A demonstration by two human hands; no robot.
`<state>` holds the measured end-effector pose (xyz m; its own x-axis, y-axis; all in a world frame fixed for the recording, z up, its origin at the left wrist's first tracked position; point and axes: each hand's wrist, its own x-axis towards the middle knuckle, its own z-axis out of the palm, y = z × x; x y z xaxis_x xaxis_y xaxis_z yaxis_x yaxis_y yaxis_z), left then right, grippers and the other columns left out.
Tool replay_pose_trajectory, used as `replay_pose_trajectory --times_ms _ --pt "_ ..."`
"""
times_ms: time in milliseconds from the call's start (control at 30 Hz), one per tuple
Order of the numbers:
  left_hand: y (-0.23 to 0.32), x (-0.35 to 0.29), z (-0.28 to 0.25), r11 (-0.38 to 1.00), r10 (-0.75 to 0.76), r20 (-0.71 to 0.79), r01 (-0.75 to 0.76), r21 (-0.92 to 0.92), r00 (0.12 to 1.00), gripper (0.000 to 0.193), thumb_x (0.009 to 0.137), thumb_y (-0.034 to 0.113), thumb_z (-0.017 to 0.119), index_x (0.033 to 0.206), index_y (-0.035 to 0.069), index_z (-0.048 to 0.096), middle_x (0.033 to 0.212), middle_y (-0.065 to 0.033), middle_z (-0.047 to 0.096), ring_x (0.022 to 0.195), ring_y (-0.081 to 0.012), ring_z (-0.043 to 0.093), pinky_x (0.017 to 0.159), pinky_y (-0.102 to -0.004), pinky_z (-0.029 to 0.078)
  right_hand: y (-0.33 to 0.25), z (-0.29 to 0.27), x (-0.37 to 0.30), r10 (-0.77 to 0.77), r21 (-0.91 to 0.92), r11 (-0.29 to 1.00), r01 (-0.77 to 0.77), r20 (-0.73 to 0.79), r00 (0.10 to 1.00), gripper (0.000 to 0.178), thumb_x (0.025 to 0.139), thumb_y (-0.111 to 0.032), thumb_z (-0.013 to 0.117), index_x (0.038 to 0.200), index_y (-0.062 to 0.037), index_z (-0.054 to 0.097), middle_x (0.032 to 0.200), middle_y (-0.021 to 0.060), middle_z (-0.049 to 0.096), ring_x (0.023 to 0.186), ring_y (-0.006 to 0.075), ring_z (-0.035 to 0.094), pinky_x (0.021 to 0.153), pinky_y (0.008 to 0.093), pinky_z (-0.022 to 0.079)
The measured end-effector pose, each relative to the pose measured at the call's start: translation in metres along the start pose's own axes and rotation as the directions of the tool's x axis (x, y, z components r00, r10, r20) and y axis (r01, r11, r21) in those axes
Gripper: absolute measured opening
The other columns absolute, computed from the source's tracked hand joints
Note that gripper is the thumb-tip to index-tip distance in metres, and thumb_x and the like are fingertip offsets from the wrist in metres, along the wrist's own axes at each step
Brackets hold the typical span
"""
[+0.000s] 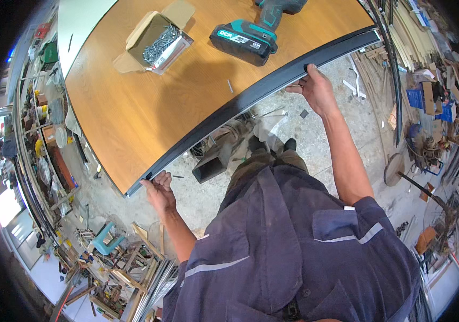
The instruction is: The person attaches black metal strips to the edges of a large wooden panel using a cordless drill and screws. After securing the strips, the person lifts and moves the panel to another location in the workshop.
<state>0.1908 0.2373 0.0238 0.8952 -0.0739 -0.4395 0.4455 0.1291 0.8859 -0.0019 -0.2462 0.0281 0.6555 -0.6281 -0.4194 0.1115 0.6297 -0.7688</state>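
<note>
A long black profile strip (pixel 229 110) runs along the near edge of a wood-grain panel (pixel 127 115). My left hand (pixel 160 194) pinches the strip near its left end, with the thumb at the edge and the fingers bent below. Farther along to the right, my right hand (pixel 317 92) grips the same strip, its thumb pressed on the dark face and its fingers reaching underneath. On the panel lie a teal and black cordless drill (pixel 256 37) and an opened cardboard box (pixel 151 45) full of screws (pixel 162 44). One loose screw (pixel 230 86) rests between the box and the strip.
Under the panel a dark rectangular tube (pixel 210 163) lies on the concrete floor (pixel 310 134). Long dark strips (pixel 395 80) lean at the right. Shelves of clutter (pixel 44 123) line the left, and scrap wood and metal lengths (pixel 127 284) fill the lower left.
</note>
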Motion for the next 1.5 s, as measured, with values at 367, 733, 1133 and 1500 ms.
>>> replay_pose_trajectory --times_ms 367,733,1133,1500 --pt "0.001 -0.013 0.045 0.992 -0.118 0.206 0.107 0.061 0.972 0.064 0.099 0.055 0.05 0.114 -0.008 0.055 0.102 -0.0213 0.068 0.089 -0.0299 0.069 0.081 -0.0362 0.058 -0.004 0.002 0.002 -0.014 -0.074 0.997 0.013 -0.008 1.0 0.039 0.104 -0.031 0.048 0.116 0.0051 0.054 0.1 0.0192 0.068 0.08 0.0278 0.07 0.068 0.0401 0.059" --pt "-0.001 -0.018 0.057 0.988 -0.147 0.08 0.143 0.053 0.986 0.058 0.099 0.05 0.054 0.113 -0.006 0.055 0.101 -0.02 0.069 0.088 -0.0274 0.07 0.078 -0.0344 0.059 -0.004 0.006 0.003 -0.04 -0.169 0.985 0.027 -0.076 0.996 0.042 0.102 -0.035 0.051 0.112 0.0052 0.057 0.097 0.018 0.069 0.077 0.0259 0.07 0.069 0.0378 0.061" --pt "-0.011 -0.011 0.047 0.998 -0.059 0.208 0.054 0.034 0.976 0.051 0.104 0.044 0.048 0.117 -0.005 0.055 0.105 -0.0203 0.07 0.09 -0.0266 0.071 0.079 -0.0336 0.061 0.009 -0.008 0.012 -0.16 0.046 0.986 0.158 0.049 0.986 0.041 0.104 -0.028 0.05 0.117 0.0098 0.056 0.106 0.0207 0.067 0.085 0.0287 0.069 0.075 0.0421 0.059" --pt "-0.022 -0.007 0.037 0.998 -0.05 0.237 0.037 0.058 0.97 0.053 0.103 0.045 0.049 0.118 -0.005 0.054 0.111 -0.0208 0.068 0.098 -0.0264 0.068 0.088 -0.0346 0.057 0.023 -0.026 0.02 -0.164 0.049 0.986 0.16 0.109 0.98 0.04 0.105 -0.029 0.048 0.122 0.007 0.053 0.108 0.0185 0.067 0.088 0.0274 0.069 0.075 0.0413 0.059"
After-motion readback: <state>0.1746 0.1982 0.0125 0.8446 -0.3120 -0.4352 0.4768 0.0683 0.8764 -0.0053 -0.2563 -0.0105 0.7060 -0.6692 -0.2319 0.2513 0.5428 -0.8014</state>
